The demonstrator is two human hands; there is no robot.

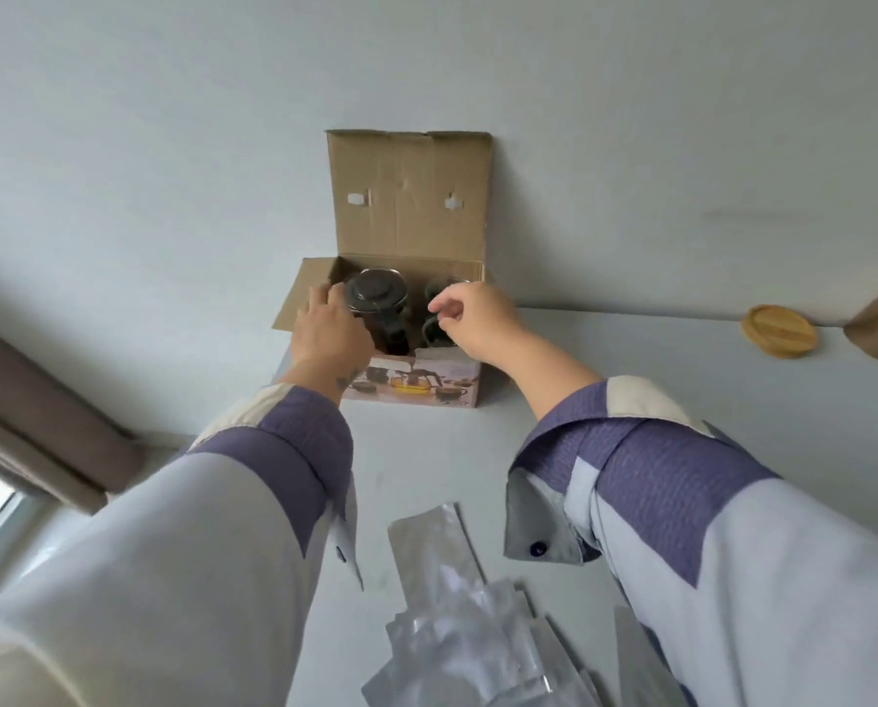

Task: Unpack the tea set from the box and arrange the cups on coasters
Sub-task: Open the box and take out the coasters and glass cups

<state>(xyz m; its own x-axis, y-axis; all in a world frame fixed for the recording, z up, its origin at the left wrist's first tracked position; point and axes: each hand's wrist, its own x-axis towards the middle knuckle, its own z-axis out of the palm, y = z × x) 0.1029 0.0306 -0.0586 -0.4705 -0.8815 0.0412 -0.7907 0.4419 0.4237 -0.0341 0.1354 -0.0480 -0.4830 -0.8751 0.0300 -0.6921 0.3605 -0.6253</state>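
Glare and dark glass make the box's contents hard to read: inside the open cardboard box, against the wall at the table's far edge, a dark lidded teapot fills the left half, its lower body lost in shadow and behind the left hand. That hand lies against the teapot's left side, fingers reaching past the rim; whether they curl round the glass or only press on it cannot be told. The right hand hovers over the box's right half with fingers curled and thumb and forefinger drawn close, just above a glass cup whose rim shows to the hand's left; whether they pinch the cup is hidden. The cup sits directly under and slightly left of that pinch, the teapot just right of the left palm. The box's lid flap stands upright beyond both hands. A round wooden coaster lies well to the right of the right hand, beside a brown object cut off by the frame edge. Clear plastic wrappers lie near the person, below both sleeves, partly cropped.
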